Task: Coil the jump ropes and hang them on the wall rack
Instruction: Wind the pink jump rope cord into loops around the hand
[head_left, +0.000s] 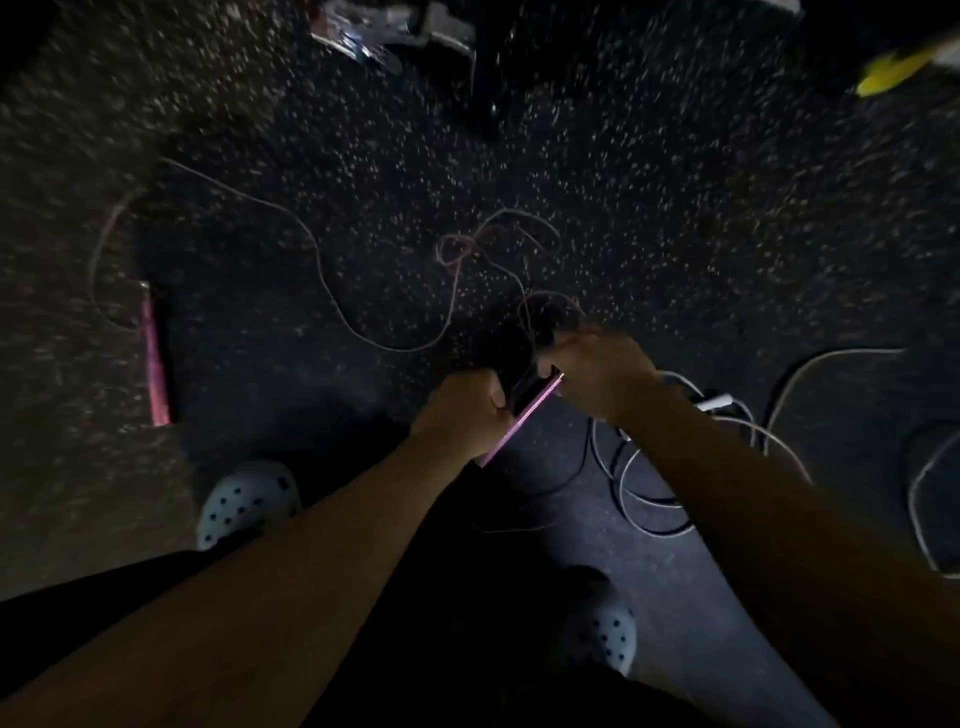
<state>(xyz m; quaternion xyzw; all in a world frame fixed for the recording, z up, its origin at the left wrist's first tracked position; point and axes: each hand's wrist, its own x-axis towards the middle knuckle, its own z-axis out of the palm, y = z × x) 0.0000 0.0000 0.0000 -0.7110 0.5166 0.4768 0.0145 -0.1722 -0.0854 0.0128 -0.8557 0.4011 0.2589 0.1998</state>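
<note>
My left hand grips a slim pink jump-rope handle that slants up to the right. Just beyond the handle's upper end, my right hand pinches the thin pinkish cord where it loops near the fingers. That cord trails over the dark speckled floor in loose curves to the left. It ends at a second pink handle lying on the floor at the left. The frame is dim and blurred.
A tangle of white and black jump ropes lies on the floor to the right, under my right forearm. A yellow object sits at the top right, dark equipment at the top. My two light clogs stand below.
</note>
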